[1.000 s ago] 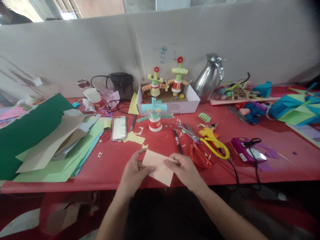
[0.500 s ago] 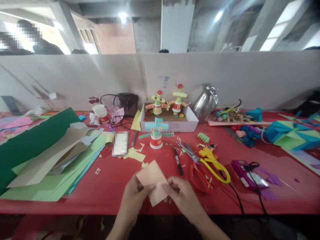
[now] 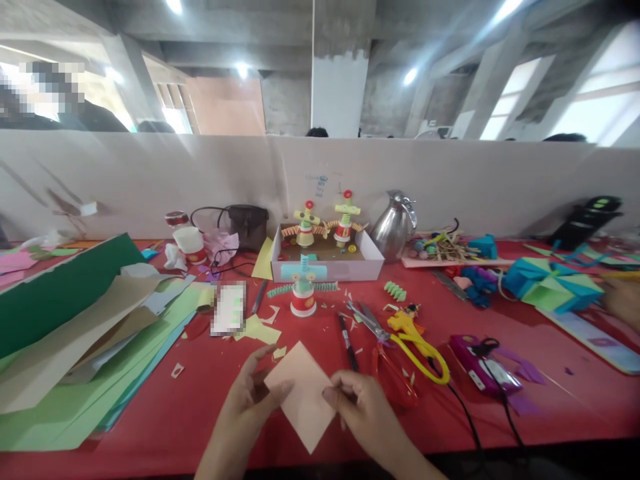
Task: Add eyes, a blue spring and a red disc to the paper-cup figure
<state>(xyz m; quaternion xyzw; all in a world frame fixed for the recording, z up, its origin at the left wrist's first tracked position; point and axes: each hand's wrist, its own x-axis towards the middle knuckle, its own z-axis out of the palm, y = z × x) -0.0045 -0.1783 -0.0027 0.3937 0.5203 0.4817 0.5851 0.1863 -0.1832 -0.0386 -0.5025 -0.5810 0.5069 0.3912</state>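
Note:
A peach-coloured square of paper (image 3: 306, 403) is held between my two hands, one corner pointing away from me and one toward me. My left hand (image 3: 255, 393) has its thumb on the paper's left corner, with the index finger raised off it. At the right corner, my right hand (image 3: 363, 403) pinches the edge between thumb and fingers. Just beyond the paper stands a paper-cup figure (image 3: 303, 300) with a blue head and folded green arms. A black marker (image 3: 349, 341) and yellow-handled scissors (image 3: 423, 353) lie near my right hand, beside red handles (image 3: 395, 380).
A white box (image 3: 327, 270) with two similar figures stands at the back, next to a metal jug (image 3: 393, 227). Coloured sheets (image 3: 100, 360) are stacked at left. On the right are a purple device (image 3: 485, 367) with cables, blue-green folded paper (image 3: 550, 283) and another person's hand (image 3: 623, 297).
The paper has turned so its corners point nearer and farther, and my left fingers have lifted from it. The view has tilted up and turned slightly right. A person's hand has appeared at the right edge.

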